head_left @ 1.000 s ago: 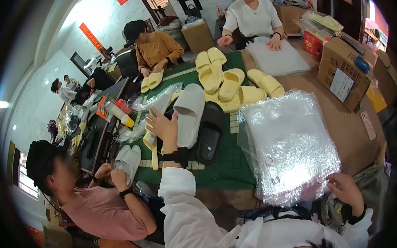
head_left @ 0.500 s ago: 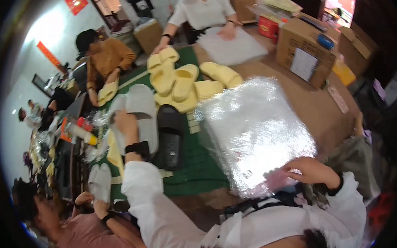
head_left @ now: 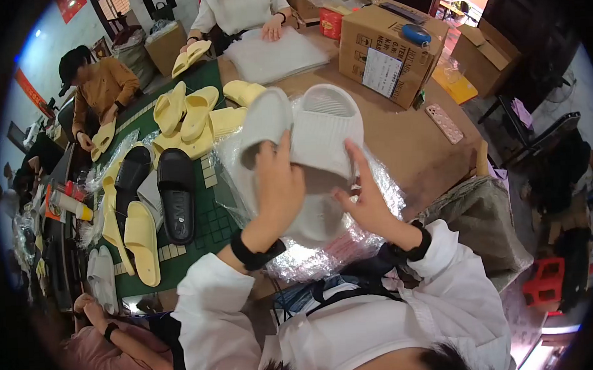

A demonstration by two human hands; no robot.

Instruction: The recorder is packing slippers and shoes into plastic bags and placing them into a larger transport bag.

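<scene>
A pair of light grey slippers is in front of me, over a stack of shiny clear plastic bags (head_left: 375, 175). My left hand (head_left: 278, 189) grips the left grey slipper (head_left: 270, 110), its fingers along the strap's inner side. At the outer edge of the right grey slipper (head_left: 324, 134) is my right hand (head_left: 371, 205), forefinger at the strap's side and thumb over the footbed. Both slippers point away from me, soles down. To the left, a black slipper (head_left: 176, 197) lies near a yellow slipper (head_left: 141, 241) on a green mat (head_left: 208, 218).
Yellow slippers (head_left: 197, 113) cluster at the mat's far part. Across the table, a person in white (head_left: 242, 12) rests a hand on a plastic stack (head_left: 274, 57). A cardboard box (head_left: 387, 55) and a phone (head_left: 444, 123) are at the right. People in orange and pink sit leftward.
The grey slippers have come from the mat on the left to over the plastic stack. My right hand has left the stack's near edge and come to the slippers. The view has shifted right.
</scene>
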